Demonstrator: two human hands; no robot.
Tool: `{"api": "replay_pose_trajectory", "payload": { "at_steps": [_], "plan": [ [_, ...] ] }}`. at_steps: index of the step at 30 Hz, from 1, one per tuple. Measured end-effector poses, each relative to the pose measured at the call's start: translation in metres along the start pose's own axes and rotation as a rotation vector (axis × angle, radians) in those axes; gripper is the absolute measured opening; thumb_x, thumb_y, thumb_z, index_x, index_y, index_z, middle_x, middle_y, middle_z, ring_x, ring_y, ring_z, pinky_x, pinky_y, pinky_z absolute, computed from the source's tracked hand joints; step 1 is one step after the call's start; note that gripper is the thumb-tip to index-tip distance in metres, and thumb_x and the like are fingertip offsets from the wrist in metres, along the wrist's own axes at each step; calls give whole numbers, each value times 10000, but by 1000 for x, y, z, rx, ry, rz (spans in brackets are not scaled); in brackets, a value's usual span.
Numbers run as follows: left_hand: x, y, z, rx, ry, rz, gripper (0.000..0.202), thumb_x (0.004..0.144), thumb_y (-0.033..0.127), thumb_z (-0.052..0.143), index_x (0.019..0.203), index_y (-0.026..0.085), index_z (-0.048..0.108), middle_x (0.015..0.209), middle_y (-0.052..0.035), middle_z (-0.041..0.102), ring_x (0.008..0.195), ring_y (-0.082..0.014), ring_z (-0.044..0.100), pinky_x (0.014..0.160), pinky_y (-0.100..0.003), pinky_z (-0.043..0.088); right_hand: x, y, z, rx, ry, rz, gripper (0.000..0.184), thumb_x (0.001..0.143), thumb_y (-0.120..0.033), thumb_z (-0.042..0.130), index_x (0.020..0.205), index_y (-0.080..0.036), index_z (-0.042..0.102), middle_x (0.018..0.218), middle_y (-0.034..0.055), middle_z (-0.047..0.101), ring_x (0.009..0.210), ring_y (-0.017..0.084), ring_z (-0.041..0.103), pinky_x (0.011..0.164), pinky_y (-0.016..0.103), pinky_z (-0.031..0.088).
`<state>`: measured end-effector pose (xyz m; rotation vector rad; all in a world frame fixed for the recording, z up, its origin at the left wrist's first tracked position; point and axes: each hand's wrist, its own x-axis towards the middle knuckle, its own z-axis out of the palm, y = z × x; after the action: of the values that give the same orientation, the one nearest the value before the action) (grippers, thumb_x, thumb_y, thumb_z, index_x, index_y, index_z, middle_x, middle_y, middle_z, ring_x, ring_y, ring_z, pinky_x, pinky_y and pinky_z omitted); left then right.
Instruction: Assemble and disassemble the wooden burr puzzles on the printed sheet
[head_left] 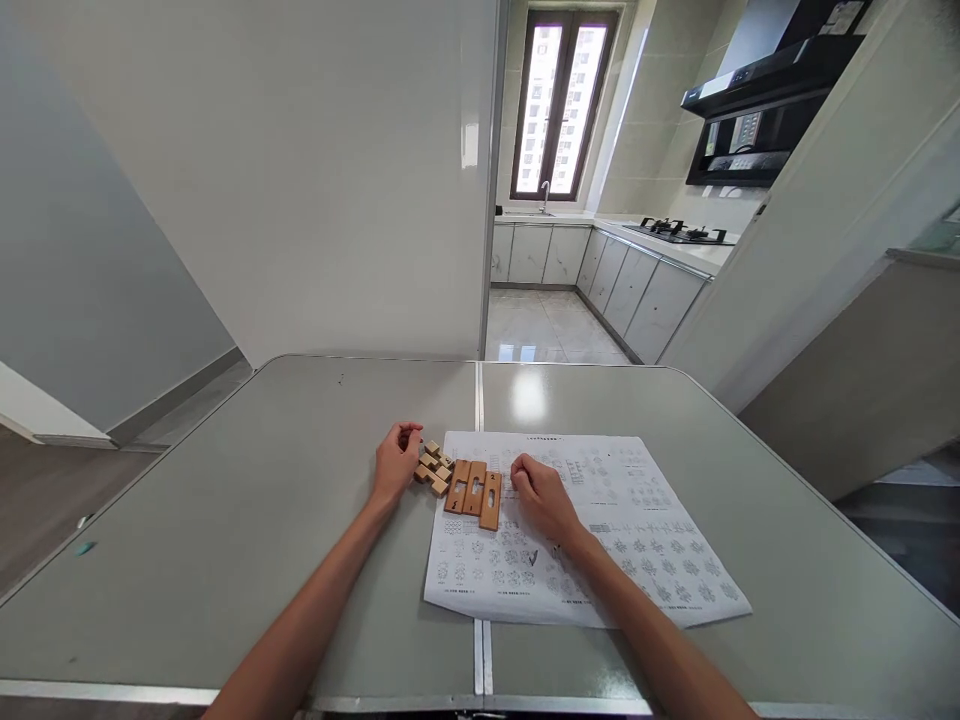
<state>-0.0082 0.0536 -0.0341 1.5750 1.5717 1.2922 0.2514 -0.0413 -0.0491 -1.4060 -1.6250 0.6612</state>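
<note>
My left hand (396, 462) rests on the table at the left edge of the paper, fingers curled in, with no object visible in them. Right beside it lies a cluster of small light wooden puzzle blocks (433, 470), notched and stacked loosely together. Three flat brown wooden pieces with slots (473, 490) lie side by side on the paper, the rightmost set slightly lower. To their right, my right hand (544, 492) lies closed on the printed sheet (622, 580), apart from the wood; its palm side is hidden, and nothing shows in it.
The sheet carries rows of small diagrams. The folding table (225, 560) has a metal seam (478, 660) down its middle and a rounded far edge. A white wall panel (337, 180) stands behind it; beyond the doorway is a kitchen with a gas stove (679, 232).
</note>
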Motion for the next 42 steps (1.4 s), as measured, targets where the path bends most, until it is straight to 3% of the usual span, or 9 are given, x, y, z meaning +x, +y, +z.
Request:
{"api": "replay_pose_trajectory", "payload": {
  "at_steps": [4,10,21,29,38,42],
  "plan": [
    [5,-3,-9,-24,-97,23,268,863,427,560,949,207,685,861,-45,725,812,-202,687,754,-305,528,0,0,1,-39,-3,-18,226,921,-259,380,698,-244,419,624,-24,502,586,167,450,593,287,327],
    [-1,-3,-12,-1,-150,33,254,870,413,566,961,214,694,850,-33,725,786,-195,680,715,-294,523,-1,0,2,-78,-26,-44,266,913,-242,376,649,-239,344,602,-27,437,574,158,395,585,293,297],
    [-8,-1,-9,106,-190,88,249,905,399,519,970,225,686,849,-28,736,762,-195,682,707,-309,531,-3,-4,1,-96,-47,-62,268,925,-215,388,658,-234,392,607,-31,454,576,156,405,583,292,293],
    [-16,3,-7,226,-205,257,219,927,368,552,1010,213,682,999,-69,671,767,-190,620,761,-340,533,-4,-5,0,-130,-54,-76,271,925,-218,390,666,-229,471,633,-9,541,602,164,472,601,285,323],
    [-17,2,-6,244,-155,235,194,940,303,534,1032,218,683,1103,-81,665,849,-200,648,750,-333,521,-5,-3,-1,-177,-76,-77,259,913,-213,402,669,-226,487,646,-7,573,605,162,492,617,284,336],
    [-19,5,-5,245,-202,309,219,970,316,524,1089,234,688,1176,-84,705,1047,-242,666,918,-377,526,-7,-3,-2,-178,-90,-73,263,918,-209,400,669,-228,484,643,-4,574,610,165,497,611,286,338]
  ]
}}
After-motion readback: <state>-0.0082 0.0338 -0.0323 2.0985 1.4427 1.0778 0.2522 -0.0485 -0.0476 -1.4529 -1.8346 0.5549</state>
